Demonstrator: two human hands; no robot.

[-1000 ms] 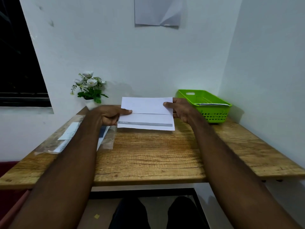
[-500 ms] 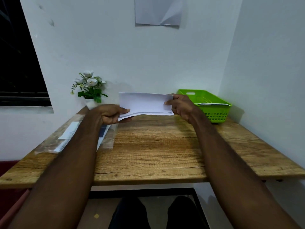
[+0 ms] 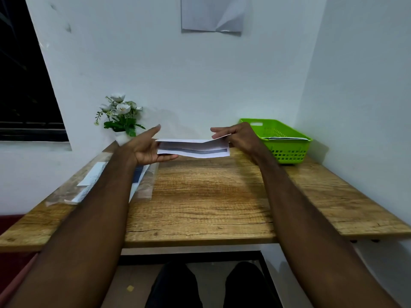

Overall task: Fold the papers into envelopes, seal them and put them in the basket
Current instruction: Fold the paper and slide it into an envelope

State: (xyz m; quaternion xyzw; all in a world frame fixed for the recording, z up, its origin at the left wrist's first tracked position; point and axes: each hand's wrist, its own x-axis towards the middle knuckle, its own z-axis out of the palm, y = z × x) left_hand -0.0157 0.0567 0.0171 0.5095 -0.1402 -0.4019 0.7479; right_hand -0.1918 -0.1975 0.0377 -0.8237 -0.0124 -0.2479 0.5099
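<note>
A white paper envelope [image 3: 193, 150] hangs in the air just above the far part of the wooden table [image 3: 204, 196]. Its flap with a grey adhesive strip faces me. My right hand [image 3: 235, 136] pinches the envelope's right end between thumb and fingers. My left hand [image 3: 146, 147] is spread at the left end, with straight fingers under the paper and one digit raised clear above it. The green plastic basket [image 3: 289, 152] stands at the back right, just beyond my right hand, and holds a white envelope [image 3: 284, 138].
A clear plastic sleeve with white sheets [image 3: 97, 181] lies on the table's left side, partly under my left forearm. A small pot of white flowers [image 3: 120, 116] stands at the back left against the wall. A sheet of paper [image 3: 211, 14] hangs on the wall above.
The envelope was lifted off the table and tipped, so its grey strip faces me. My left hand let go of its grip and opened; my right hand still pinches the right end.
</note>
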